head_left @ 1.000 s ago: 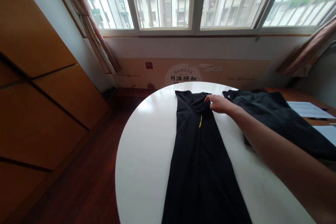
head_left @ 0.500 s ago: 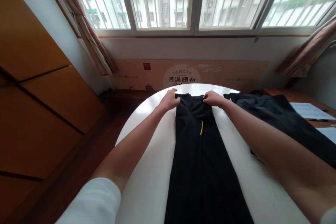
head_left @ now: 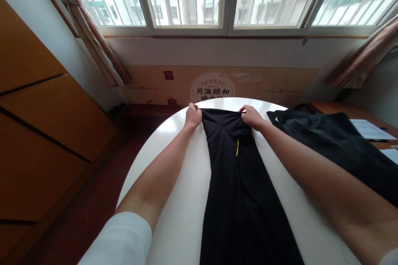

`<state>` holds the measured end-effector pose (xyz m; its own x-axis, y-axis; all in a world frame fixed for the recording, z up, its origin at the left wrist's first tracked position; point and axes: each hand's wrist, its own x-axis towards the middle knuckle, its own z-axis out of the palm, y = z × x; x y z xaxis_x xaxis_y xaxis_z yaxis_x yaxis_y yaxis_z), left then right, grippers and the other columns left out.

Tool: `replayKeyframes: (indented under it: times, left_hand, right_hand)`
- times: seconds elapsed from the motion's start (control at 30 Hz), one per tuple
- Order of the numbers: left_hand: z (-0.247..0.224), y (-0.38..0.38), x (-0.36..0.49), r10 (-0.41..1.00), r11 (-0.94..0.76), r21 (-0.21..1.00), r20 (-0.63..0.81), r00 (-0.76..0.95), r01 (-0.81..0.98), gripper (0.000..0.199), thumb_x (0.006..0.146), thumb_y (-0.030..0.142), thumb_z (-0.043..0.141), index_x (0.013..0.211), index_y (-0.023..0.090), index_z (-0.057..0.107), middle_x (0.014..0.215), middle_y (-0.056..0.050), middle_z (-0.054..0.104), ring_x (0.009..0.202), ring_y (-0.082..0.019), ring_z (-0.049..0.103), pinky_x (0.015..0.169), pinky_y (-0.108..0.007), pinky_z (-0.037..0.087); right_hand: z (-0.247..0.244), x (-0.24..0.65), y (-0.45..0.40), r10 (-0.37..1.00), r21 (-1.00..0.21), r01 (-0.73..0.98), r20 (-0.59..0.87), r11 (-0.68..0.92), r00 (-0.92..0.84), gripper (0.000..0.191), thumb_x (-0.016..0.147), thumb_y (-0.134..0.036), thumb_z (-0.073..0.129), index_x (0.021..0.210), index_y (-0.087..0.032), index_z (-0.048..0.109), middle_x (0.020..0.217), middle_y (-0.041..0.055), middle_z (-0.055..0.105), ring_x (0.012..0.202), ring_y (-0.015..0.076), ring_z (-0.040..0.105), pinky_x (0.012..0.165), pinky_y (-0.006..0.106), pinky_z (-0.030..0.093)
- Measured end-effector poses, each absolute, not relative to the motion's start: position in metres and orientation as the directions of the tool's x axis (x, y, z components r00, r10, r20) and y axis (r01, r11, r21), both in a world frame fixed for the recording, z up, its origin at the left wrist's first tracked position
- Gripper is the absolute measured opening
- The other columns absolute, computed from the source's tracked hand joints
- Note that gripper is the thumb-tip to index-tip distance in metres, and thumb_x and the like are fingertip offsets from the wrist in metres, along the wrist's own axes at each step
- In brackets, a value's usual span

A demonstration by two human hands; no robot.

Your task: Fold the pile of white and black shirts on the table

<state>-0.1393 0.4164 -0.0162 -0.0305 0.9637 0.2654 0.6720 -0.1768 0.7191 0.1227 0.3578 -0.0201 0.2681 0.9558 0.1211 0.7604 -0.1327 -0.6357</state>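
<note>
Black trousers lie lengthwise on a round white table, their waistband at the far edge and the legs running toward me out of view. A short yellow zip shows on them below the waist. My left hand is closed on the waistband's left corner and stretches it outward. The right corner is pinched by my right hand. Between the two hands the waistband is pulled nearly straight, with slanting creases under it.
A second dark garment lies at the table's right side. Beyond it is a brown wooden desk with paper sheets. A printed cardboard panel stands behind the table under the window. Wooden cabinets are on the left.
My left hand has closed on the waistband corner and drawn it left, so the waist is wider and tauter. The right hand still holds its corner. The view has shifted slightly.
</note>
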Motion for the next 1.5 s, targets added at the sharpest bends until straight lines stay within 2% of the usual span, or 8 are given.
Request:
replayKeyframes:
  times: [0.1, 0.23, 0.5, 0.63, 0.8, 1.03, 1.3, 1.5]
  left_hand:
    - [0.001, 0.397, -0.130, 0.989, -0.086, 0.628, 0.147, -0.010, 0.773, 0.041, 0.097, 0.038, 0.057, 0.122, 0.005, 0.060, 0.125, -0.028, 0.068, 0.114, -0.033, 0.067, 0.094, -0.038, 0.052]
    - [0.026, 0.372, -0.127, 0.912, -0.162, 0.468, -0.266, 0.314, 0.869, 0.028, 0.085, 0.040, 0.072, 0.084, 0.012, 0.070, 0.077, -0.014, 0.073, 0.076, -0.030, 0.074, 0.072, -0.035, 0.055]
    - [0.016, 0.368, -0.136, 0.981, -0.117, 0.619, -0.049, 0.187, 0.777, 0.024, 0.097, 0.034, 0.064, 0.099, 0.011, 0.069, 0.082, -0.014, 0.074, 0.068, -0.027, 0.074, 0.064, -0.033, 0.058]
    - [0.032, 0.360, -0.141, 0.898, -0.033, 0.528, -0.357, 0.257, 0.849, 0.037, 0.091, 0.045, 0.075, 0.093, 0.009, 0.071, 0.073, -0.015, 0.073, 0.071, -0.028, 0.076, 0.067, -0.034, 0.061]
    - [0.050, 0.353, -0.150, 0.702, -0.035, 0.468, -0.617, 0.355, 0.883, 0.033, 0.086, 0.038, 0.082, 0.072, 0.011, 0.069, 0.068, -0.012, 0.073, 0.069, -0.021, 0.075, 0.071, -0.029, 0.061]
    - [0.045, 0.360, -0.154, 0.720, -0.053, 0.414, -0.615, 0.322, 0.909, 0.043, 0.075, 0.050, 0.090, 0.066, 0.014, 0.067, 0.066, -0.011, 0.073, 0.069, -0.023, 0.075, 0.071, -0.031, 0.061]
    - [0.042, 0.355, -0.165, 0.778, -0.072, 0.471, -0.525, 0.345, 0.879, 0.037, 0.087, 0.025, 0.074, 0.055, 0.015, 0.059, 0.060, -0.005, 0.066, 0.054, -0.012, 0.060, 0.064, -0.024, 0.055]
    - [0.057, 0.334, -0.153, 0.840, -0.370, 0.227, -0.332, 0.429, 0.901, 0.025, 0.080, 0.026, 0.074, 0.059, 0.016, 0.066, 0.070, -0.011, 0.071, 0.077, -0.028, 0.072, 0.077, -0.034, 0.056]
  right_hand:
    - [-0.022, 0.125, 0.361, 0.954, -0.619, 0.776, 0.138, -0.125, 0.265, 0.037, 0.077, -0.005, 0.054, 0.108, -0.014, 0.070, 0.113, 0.0127, 0.069, 0.096, 0.0218, 0.060, 0.086, 0.030, 0.048]
    - [-0.022, 0.127, 0.361, 0.956, -0.616, 0.774, 0.110, -0.148, 0.270, 0.034, 0.083, -0.006, 0.052, 0.110, -0.012, 0.072, 0.103, 0.0114, 0.071, 0.086, 0.0197, 0.061, 0.081, 0.029, 0.049]
    - [-0.007, 0.125, 0.349, 0.951, -0.575, 0.791, 0.070, -0.208, 0.301, 0.030, 0.095, -0.018, 0.056, 0.121, -0.012, 0.067, 0.097, 0.0119, 0.070, 0.076, 0.0210, 0.064, 0.075, 0.033, 0.051]
    - [0.010, 0.098, 0.318, 0.908, -0.470, 0.865, 0.260, -0.177, 0.328, 0.046, 0.098, -0.029, 0.055, 0.138, -0.006, 0.053, 0.132, 0.0271, 0.057, 0.113, 0.0357, 0.060, 0.095, 0.045, 0.048]
    - [0.010, 0.029, 0.210, 0.894, -0.216, 0.971, 0.448, 0.103, 0.005, 0.043, 0.100, -0.035, 0.049, 0.133, -0.008, 0.057, 0.123, 0.0226, 0.064, 0.118, 0.0365, 0.057, 0.101, 0.046, 0.046]
    - [-0.032, 0.002, 0.077, 0.948, -0.087, 0.959, 0.200, 0.270, -0.249, 0.081, 0.107, -0.060, 0.035, 0.165, -0.004, 0.031, 0.169, 0.0225, 0.034, 0.159, 0.0388, 0.025, 0.126, 0.061, 0.027]
    - [-0.035, 0.030, 0.056, 0.944, -0.028, 0.951, 0.137, 0.308, -0.302, 0.085, 0.104, -0.064, 0.041, 0.167, -0.009, 0.028, 0.172, 0.0257, 0.018, 0.160, 0.0443, 0.013, 0.122, 0.071, 0.026]
    - [-0.039, 0.047, 0.056, 0.963, -0.012, 0.969, 0.114, 0.246, -0.243, 0.083, 0.104, -0.061, 0.042, 0.167, -0.009, 0.026, 0.171, 0.0276, 0.021, 0.161, 0.0424, 0.014, 0.121, 0.074, 0.023]
